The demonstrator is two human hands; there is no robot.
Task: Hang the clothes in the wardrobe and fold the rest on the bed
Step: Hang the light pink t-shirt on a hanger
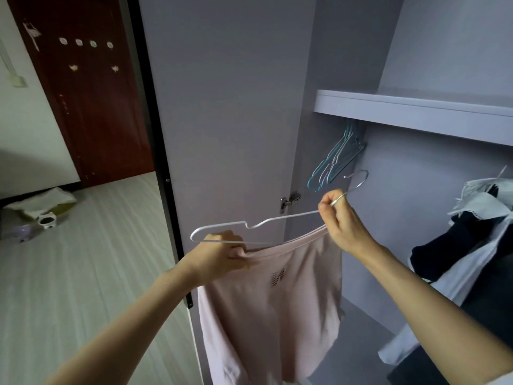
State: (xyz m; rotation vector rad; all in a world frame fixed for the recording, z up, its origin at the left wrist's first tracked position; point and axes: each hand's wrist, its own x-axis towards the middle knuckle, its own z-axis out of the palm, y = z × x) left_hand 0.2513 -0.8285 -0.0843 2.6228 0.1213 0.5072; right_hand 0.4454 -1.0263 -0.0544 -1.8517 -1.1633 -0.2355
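A pale pink garment (274, 309) with a small dark print hangs in front of the open wardrobe. My left hand (222, 252) grips its bunched top edge, right by the lower bar of a white wire hanger (222, 227). My right hand (340, 218) pinches the hanger's neck just below the hook, which points up and right toward the wardrobe's inside. The hanger is tilted, its left shoulder bare outside the cloth. The garment's right upper edge runs under my right hand.
Several empty teal and white hangers (334, 159) hang under the grey shelf (410, 112). Dark and light blue clothes (469, 245) hang at the right. The open wardrobe door (222, 107) stands left of me, with a wooden floor, a cup (47, 221) and a red-brown door (91, 93) beyond.
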